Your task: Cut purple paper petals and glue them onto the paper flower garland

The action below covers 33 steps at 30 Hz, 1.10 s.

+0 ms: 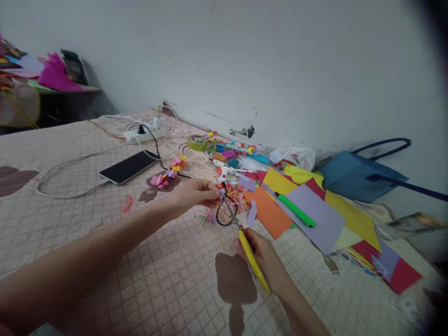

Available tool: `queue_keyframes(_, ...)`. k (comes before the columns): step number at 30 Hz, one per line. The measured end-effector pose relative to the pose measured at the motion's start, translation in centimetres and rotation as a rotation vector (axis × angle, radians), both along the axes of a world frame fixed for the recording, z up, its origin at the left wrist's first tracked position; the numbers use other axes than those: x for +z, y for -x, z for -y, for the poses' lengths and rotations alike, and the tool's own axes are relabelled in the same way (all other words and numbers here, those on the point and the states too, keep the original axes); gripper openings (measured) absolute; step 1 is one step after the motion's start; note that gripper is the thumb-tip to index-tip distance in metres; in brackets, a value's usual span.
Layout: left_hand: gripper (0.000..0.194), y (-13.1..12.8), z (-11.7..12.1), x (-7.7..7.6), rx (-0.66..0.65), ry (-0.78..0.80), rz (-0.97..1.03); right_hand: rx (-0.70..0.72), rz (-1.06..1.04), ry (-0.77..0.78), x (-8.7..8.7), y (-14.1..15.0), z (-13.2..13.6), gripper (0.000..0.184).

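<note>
Grip: my right hand [264, 256] is closed around the yellow-handled scissors [253, 263], blades angled up and away toward my left hand [196, 193], whose fingers are pinched on a small purple piece [222, 192] at the blade tips. Just beyond the tips lie paper clippings [241, 201] and a white glue gun [224, 172]; right of the grip, coloured sheets [315, 217] bearing a green marker [297, 210]; far left, a phone [129, 167].
</note>
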<state>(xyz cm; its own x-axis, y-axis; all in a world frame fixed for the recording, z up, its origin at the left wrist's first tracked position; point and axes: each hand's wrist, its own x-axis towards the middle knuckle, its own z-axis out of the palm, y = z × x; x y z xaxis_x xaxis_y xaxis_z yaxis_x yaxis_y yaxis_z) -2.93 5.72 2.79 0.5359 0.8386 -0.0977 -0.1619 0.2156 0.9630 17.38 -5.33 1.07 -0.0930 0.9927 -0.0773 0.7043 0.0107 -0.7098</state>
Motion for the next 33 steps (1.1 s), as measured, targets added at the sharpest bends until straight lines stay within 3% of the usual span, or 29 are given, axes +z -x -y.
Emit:
queue_keyframes(15,0.017,-1.5,2.1,-0.1,0.117,0.109,0.204,-0.025,-0.251,0.074,-1.6,-0.2,-0.1,0.033)
queue_keyframes(33,0.019,-1.6,2.3,0.0,0.138,0.114,0.182,-0.030,-0.255,0.113,-0.8,0.4,0.1,0.030)
